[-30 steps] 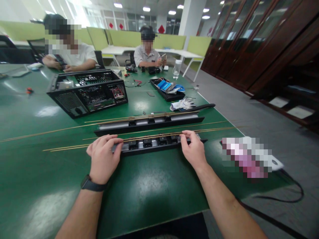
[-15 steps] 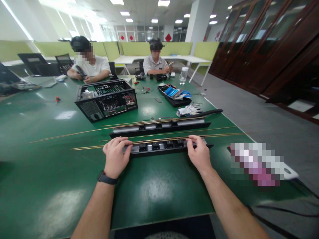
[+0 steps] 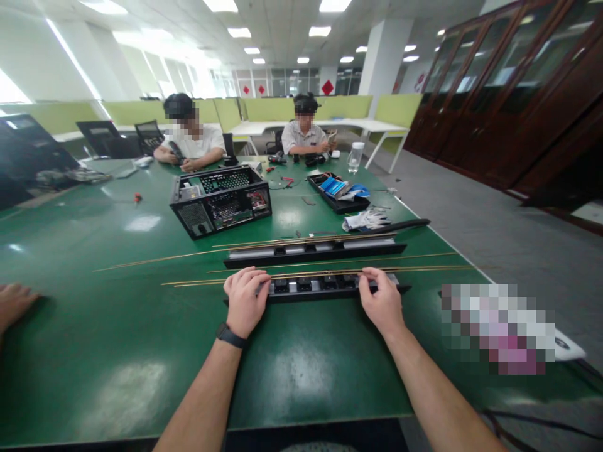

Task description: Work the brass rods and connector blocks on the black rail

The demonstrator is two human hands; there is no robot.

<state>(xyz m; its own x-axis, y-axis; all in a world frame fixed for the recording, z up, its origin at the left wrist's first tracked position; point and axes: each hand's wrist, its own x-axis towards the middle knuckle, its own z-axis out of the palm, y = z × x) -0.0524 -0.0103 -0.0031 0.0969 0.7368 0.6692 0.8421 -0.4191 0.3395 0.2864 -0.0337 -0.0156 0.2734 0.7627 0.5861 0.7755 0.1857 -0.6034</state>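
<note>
along the near long black-and-silver rail [image 3: 311,297], my wide-set left hand [image 3: 245,299] and right hand [image 3: 382,300] likely steady thin golden rods [image 3: 311,274]; clamped or not, i cannot tell.

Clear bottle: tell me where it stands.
In the head view, the clear bottle stands right of centre on the green table, just beyond the black tray.

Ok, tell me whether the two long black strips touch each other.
Apart: the head view shows green tabletop between the far strip and the near strip, clearest at their right ends.
</note>
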